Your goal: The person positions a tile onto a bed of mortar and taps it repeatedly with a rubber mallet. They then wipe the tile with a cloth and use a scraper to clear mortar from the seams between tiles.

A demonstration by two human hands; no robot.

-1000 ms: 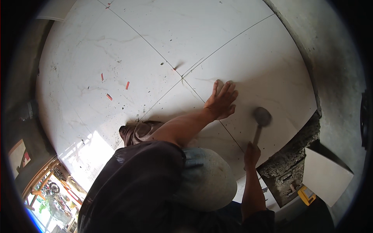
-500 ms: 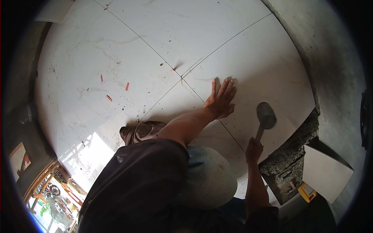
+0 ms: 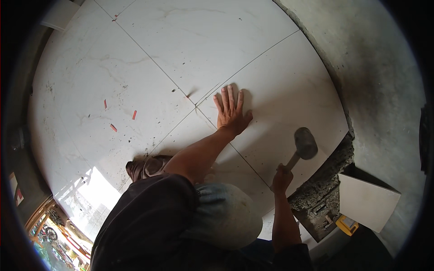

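My left hand [image 3: 233, 111] lies spread on a large white marbled floor tile [image 3: 294, 77], to the right of where four tiles meet at dark joint lines. My right hand [image 3: 282, 179], lower and to the right, grips the wooden handle of a mallet with a dark cylindrical head [image 3: 305, 143], held over the same tile. My knee [image 3: 226, 217], in faded jeans, is below my left forearm. Small red pieces [image 3: 134, 114] lie scattered on the tiles at the left.
A rough unfinished strip [image 3: 323, 198] borders the tiles at lower right, by a loose pale tile [image 3: 368, 201] and a yellow tool [image 3: 347, 225]. A grey wall [image 3: 379, 67] runs along the right. Brown cloth [image 3: 140, 169] is beside my left arm. A bright doorway shows at lower left.
My left hand has shifted up and left along the tile, toward the joints. The mallet head has moved slightly in my right hand's grip. The whole view has shifted a little.
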